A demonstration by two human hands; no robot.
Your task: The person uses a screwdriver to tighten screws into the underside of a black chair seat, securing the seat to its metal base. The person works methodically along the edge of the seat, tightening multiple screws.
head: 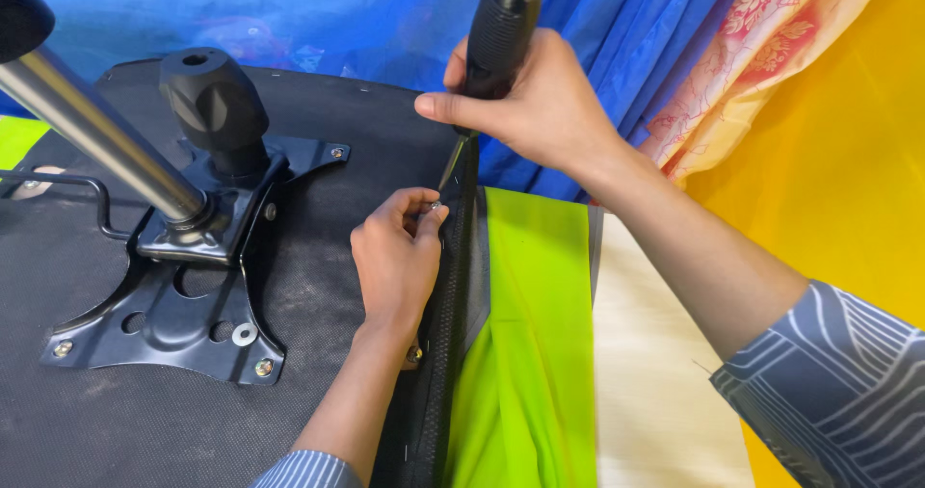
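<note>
My right hand (pixel 540 103) was wrapped shut around the black ribbed handle of the screwdriver (pixel 496 35), its thin shaft slanting down toward my left hand (pixel 395 257). There my thumb and forefinger were pinched closed on a small silvery screw (pixel 436 205), held right at the tool's tip, against the edge of the upturned chair seat (pixel 318 141). Further left of that hand sat the black metal mounting plate (pixel 169 305) with its bolts, the chrome column (pixel 87 127) rising from it — and a black knob (pixel 214 103) above. Just right of my left hand lay bright green cloth (pixel 530 334), then a cream panel (pixel 655 382).

To do this well, I judged the tip had to seat fully in the screw head first — shaft in line with the screw, not slanted. Light pressure from above, slow first turns, fingers steadying only until the thread caught.
</note>
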